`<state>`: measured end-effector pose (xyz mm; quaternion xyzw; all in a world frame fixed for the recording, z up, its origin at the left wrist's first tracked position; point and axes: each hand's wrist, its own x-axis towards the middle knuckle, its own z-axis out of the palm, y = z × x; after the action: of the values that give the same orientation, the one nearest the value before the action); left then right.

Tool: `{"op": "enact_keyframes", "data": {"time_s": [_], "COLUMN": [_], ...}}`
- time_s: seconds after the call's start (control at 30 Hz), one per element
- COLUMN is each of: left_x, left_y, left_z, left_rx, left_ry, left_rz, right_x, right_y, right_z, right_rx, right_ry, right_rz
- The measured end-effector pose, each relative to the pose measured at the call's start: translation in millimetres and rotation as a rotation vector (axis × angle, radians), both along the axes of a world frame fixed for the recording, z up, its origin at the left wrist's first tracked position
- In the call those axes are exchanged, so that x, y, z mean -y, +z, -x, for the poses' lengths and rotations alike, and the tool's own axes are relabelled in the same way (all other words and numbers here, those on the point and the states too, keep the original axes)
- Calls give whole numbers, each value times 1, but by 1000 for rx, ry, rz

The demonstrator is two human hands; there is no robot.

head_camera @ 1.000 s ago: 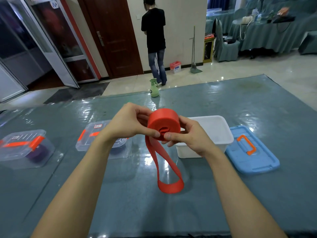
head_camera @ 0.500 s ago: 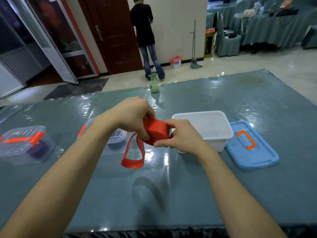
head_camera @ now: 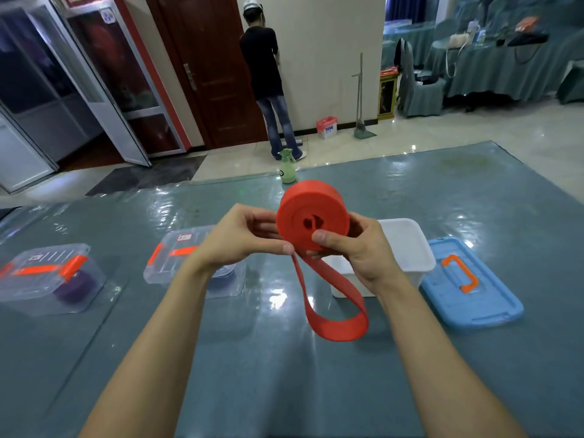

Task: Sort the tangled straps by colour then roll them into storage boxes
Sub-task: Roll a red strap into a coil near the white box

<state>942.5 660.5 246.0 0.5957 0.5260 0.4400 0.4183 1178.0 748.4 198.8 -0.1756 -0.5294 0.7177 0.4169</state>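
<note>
Fingers: both hands, left (head_camera: 235, 240) and right (head_camera: 357, 248), grasp the red strap roll (head_camera: 311, 214).
Tail: loop hangs above table (head_camera: 284, 374).

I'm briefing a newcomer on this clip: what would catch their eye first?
The bright red strap roll stands out, held up mid-frame by the left hand and right hand, its loose tail looping down. Behind it stands an open white box, a blue lid lying beside it.
</note>
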Motion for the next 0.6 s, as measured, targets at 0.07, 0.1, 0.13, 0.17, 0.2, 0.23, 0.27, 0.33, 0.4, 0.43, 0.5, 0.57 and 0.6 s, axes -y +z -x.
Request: {"op": "enact_keyframes", "data": {"time_s": [0.07, 0.1, 0.13, 0.17, 0.2, 0.23, 0.27, 0.33, 0.4, 0.43, 0.5, 0.57, 0.6], "left_x": [-3, -4, -4, -4, -5, -6, -6, -8, -9, -10, -12, -13, -12], "left_y": [-5, -6, -7, -6, -4, -1, 3, 13, 25, 30, 39, 41, 41], "left_z": [-5, -7, -8, -10, -11, -13, -15, -18, -20, -19, -14, -8, -5], "left_rx": [46, 76, 98, 112, 119, 119, 109, 88, 44, 1, -70, -85, -86], "left_ry": [26, 40, 57, 81, 108, 126, 133, 130, 122, 125, 131, 106, 94], "left_rz": [-37, -49, -63, -80, -99, -123, -153, -198, -195, -180, -131, -79, -57], "right_x": [0, 0, -1, -2, -2, -3, -3, -3, -2, -1, 1, 3, 2], "right_y": [-2, -3, -4, -4, -5, -5, -4, -3, -1, -1, -1, -2, -3], "right_z": [2, 2, 1, 0, -1, -2, -3, -5, -6, -6, -6, -4, -3], "right_rx": [-23, -31, -36, -39, -34, -25, -17, 0, 46, 70, 91, 89, 90], "right_ry": [-7, -13, -19, -24, -31, -39, -47, -52, -41, -32, -28, -38, -42], "right_rz": [12, 25, 41, 52, 55, 52, 47, 22, -27, -46, -59, -60, -61]}}
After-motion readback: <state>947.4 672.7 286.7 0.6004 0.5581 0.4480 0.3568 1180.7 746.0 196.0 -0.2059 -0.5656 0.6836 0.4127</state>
